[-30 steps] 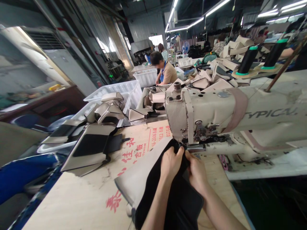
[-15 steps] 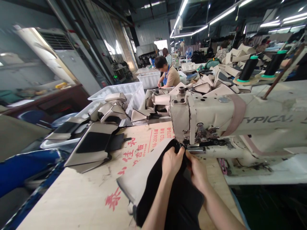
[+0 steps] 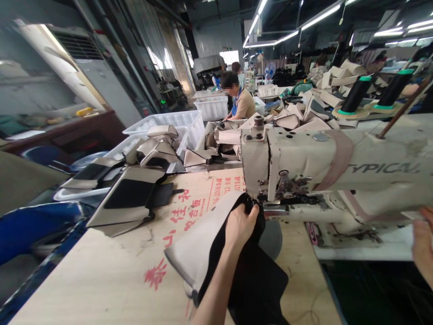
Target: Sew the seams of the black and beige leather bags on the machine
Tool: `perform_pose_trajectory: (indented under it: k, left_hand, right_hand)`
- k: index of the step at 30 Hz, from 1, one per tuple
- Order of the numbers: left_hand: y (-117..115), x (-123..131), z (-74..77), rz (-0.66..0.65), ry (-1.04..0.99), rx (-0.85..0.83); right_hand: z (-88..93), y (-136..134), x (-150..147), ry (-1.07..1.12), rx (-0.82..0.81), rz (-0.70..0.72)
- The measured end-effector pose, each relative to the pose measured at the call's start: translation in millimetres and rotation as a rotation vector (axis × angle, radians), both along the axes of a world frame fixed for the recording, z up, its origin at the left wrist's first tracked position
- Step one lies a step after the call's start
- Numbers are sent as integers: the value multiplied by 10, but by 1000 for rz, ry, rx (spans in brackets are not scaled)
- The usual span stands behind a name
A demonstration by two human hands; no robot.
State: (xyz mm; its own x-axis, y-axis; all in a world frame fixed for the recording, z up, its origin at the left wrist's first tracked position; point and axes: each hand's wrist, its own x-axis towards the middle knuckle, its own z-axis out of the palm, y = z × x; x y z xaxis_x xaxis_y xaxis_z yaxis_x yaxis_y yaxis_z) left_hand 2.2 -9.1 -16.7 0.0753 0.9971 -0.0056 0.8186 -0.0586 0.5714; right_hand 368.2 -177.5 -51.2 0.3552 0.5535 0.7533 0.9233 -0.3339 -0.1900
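a sewing factory floor is shown: an industrial sewing machine is mounted on a tabletop, black thread cones are stood behind it, beige-and-black sewn pieces are piled beside white plastic bins, and another person is seated far off under long strip lights.

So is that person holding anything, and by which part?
The left hand grips the black-and-beige fabric piece at its top edge, under the sewing machine head. The right hand, cut off by the picture's edge, cannot be judged.
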Motion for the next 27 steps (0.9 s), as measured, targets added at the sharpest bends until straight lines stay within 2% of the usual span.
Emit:
perform_pose_trajectory:
  k: [2, 4, 7, 11, 14, 16, 18, 19, 20, 21, 22, 23, 25, 27]
  left_hand:
    - [-3, 1, 11, -8, 13, -9]
    - [-14, -1, 22, -15, 23, -14]
    - [-37, -9, 34, -21, 30, -20]
    - [-56, -27, 48, -29, 30, -26]
    - [-58, -36, 60, -27, 28, -33]
    - [-54, -36, 66, -21, 27, -38]
    - [-50, -33, 65, -15, 26, -44]
    - [-47, -30, 62, -13, 24, -46]
    - [-46, -28, 58, -13, 20, -44]
    - [-45, -25, 53, -12, 18, -42]
    - [-44, -23, 47, -13, 14, -37]
    - [-44, -22, 40, -15, 11, -32]
    - [-38, -21, 25, -20, 6, -19]
    - [-20, -22, 7, -28, -4, -13]
  right_hand:
    - [-203, -105, 57, -76, -56, 44]
    - [-356, -141, 18, -131, -36, 77]
    - [-420, -123, -35, -162, 4, 82]
    - [-306, -101, 8, -156, 24, 71]
    - [-128, -113, 54, -141, 11, 62]
    - [24, -101, -33, -118, 30, 45]
    - [151, -28, -322, -19, 108, 54]
    - [188, 42, -553, 79, 154, 102]
    - [203, 139, -830, 233, 170, 216]
    - [195, 258, -1136, 459, 64, 394]
    - [167, 394, -1450, 724, -119, 559]
    - [125, 539, -1751, 978, -239, 676]
    - [16, 810, -2243, 1364, -280, 830]
    - [-92, 1006, -2537, 1472, -229, 836]
